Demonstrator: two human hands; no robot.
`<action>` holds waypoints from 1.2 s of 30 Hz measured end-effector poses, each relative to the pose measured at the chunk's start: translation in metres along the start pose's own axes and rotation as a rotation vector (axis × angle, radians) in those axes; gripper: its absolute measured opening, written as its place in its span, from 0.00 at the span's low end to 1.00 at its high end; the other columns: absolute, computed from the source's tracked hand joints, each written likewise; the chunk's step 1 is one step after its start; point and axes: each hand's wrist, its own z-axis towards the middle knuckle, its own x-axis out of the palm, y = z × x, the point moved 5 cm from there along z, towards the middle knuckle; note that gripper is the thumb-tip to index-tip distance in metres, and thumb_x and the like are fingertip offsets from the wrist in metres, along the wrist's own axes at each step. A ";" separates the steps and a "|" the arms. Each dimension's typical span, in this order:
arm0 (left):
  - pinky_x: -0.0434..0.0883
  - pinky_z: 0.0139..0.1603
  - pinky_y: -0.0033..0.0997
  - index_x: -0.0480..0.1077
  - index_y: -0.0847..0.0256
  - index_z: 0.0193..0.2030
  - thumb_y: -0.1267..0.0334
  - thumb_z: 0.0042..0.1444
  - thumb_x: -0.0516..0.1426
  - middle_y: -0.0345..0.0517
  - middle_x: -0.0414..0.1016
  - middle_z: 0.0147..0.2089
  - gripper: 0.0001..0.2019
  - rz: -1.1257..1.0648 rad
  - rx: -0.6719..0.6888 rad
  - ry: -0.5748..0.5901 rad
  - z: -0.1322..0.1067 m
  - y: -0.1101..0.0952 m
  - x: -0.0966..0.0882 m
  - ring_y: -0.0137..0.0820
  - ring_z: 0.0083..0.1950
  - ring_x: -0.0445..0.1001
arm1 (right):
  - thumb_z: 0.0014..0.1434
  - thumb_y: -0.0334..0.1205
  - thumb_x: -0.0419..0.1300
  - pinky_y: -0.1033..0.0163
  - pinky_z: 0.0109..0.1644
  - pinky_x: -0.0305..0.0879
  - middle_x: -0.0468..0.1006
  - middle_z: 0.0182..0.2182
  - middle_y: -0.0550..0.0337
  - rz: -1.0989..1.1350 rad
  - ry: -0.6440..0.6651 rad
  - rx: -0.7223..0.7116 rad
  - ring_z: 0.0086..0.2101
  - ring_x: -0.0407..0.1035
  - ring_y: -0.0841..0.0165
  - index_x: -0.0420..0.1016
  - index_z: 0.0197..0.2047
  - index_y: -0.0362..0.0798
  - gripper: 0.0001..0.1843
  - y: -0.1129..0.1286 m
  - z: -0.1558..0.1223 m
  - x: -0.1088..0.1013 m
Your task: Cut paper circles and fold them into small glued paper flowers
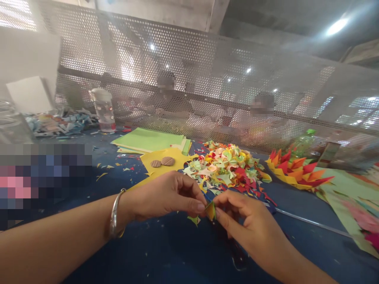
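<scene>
My left hand (166, 195) and my right hand (248, 221) meet above the dark blue table (177, 252), both pinching one small folded piece of yellow and green paper (211, 210) between thumb and fingers. The left wrist wears a metal bangle (115, 215). Just beyond the hands lies a heap of small folded paper pieces (226, 165) in red, yellow, green and white. A small green scrap (194, 219) lies on the table under the left hand.
Sheets of green paper (148, 140) and a yellow sheet (166, 163) with two brown discs lie behind. Joined red and orange paper points (296, 171) lie at right. A plastic jar (103, 110), a green-capped bottle (303, 144) and a perforated metal screen (207, 79) stand behind; people sit beyond it.
</scene>
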 end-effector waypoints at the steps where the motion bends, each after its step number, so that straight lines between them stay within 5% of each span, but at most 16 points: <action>1: 0.71 0.44 0.28 0.79 0.61 0.36 0.64 0.53 0.65 0.41 0.80 0.34 0.04 -0.003 -0.001 -0.002 0.000 0.000 0.000 0.26 0.35 0.75 | 0.65 0.44 0.55 0.65 0.26 0.61 0.69 0.23 0.65 0.004 0.008 0.008 0.23 0.65 0.70 0.74 0.38 0.50 0.10 -0.001 0.000 0.001; 36: 0.72 0.41 0.28 0.79 0.65 0.35 0.64 0.50 0.66 0.43 0.79 0.32 0.07 -0.069 -0.070 -0.078 0.000 0.001 -0.005 0.26 0.33 0.75 | 0.65 0.45 0.54 0.64 0.26 0.61 0.72 0.27 0.63 0.090 0.067 0.029 0.25 0.66 0.69 0.73 0.40 0.50 0.10 -0.003 0.009 0.009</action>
